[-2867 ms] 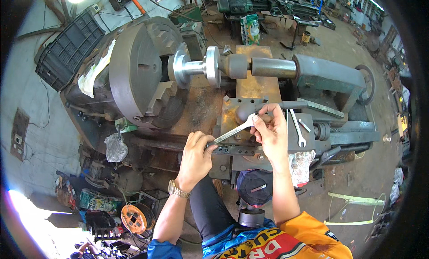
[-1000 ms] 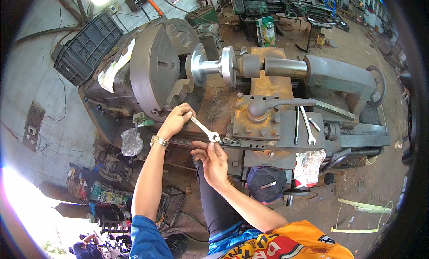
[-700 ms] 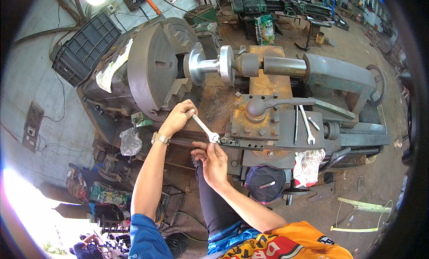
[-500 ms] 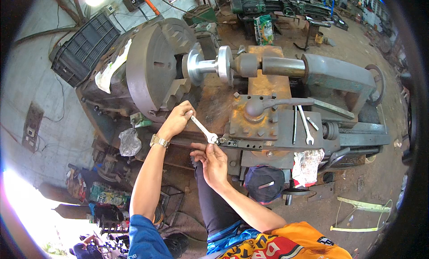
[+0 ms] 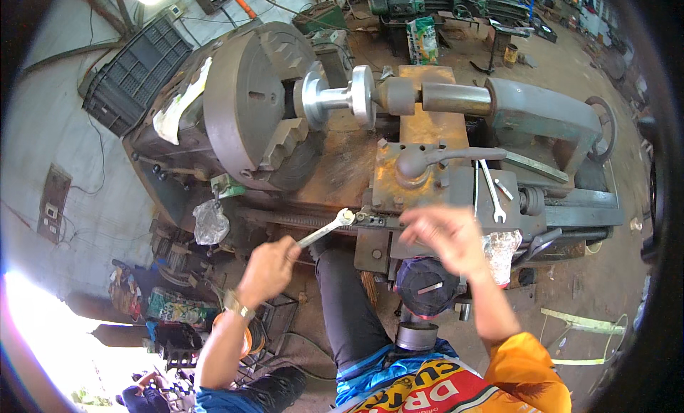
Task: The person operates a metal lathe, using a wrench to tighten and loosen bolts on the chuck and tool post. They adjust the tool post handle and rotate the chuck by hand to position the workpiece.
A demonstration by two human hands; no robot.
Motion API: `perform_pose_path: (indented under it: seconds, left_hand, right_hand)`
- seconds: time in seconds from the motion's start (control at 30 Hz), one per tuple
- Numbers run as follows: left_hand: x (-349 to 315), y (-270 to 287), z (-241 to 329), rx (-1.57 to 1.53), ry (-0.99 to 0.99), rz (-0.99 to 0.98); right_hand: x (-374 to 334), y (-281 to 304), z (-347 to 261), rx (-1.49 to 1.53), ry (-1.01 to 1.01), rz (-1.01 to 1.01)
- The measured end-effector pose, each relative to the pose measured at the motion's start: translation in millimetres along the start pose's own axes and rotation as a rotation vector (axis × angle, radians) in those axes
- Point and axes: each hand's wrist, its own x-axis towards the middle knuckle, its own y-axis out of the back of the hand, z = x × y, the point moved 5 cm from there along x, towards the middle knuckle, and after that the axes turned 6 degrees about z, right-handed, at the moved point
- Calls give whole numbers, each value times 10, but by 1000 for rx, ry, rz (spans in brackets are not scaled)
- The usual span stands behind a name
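My left hand [image 5: 269, 272] grips a silver open-ended wrench [image 5: 324, 228] by its far end. The wrench's jaw points up and right, close to the left end of a dark tool bar [image 5: 388, 221] that juts from the lathe's tool post [image 5: 412, 172]. Whether the jaw touches the bar is hard to tell. My right hand [image 5: 449, 238] is raised over the right part of the bar, blurred by motion, and nothing shows in it. A second wrench [image 5: 492, 192] lies on the carriage to the right of the post.
A shiny flanged metal workpiece [image 5: 335, 98] sits between the lathe chuck [image 5: 239, 103] and the tailstock [image 5: 545, 114]. Below the carriage rests a dark cap [image 5: 426, 287]. A crumpled foil-like wrapper [image 5: 501, 253] hangs to its right. A plastic bag [image 5: 211, 222] dangles at the left.
My left hand has moved down and left, swinging the wrench flatter. My right hand has left the wrench's jaw and moved up and right across the bar.
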Motion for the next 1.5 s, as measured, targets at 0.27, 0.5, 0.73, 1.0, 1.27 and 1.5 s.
perform_pose_path:
  seconds: [0.27, 0.5, 0.73, 1.0, 1.27, 1.5]
  left_hand:
    - [-566, -696, 889, -1732, 588, -170]
    - [-279, -1008, 1689, -2151, 558, -30]
    - [213, -1040, 2197, -2438, 507, 300]
    - [640, -1173, 2272, -2537, 485, 183]
    - [355, -777, 1702, -2339, 290, -220]
    - [492, -306, 1941, -2266, -95, -412]
  right_hand:
    - [1126, 1001, -439, -612, 259, 472]
    - [1165, 793, -81, -1191, 15, 279]
    - [1175, 775, -39, -1289, -59, 298]
    - [1149, 756, -66, -1291, 53, 323]
    - [1140, 773, -64, -1283, 32, 324]
    - [1134, 766, -86, -1262, -5, 307]
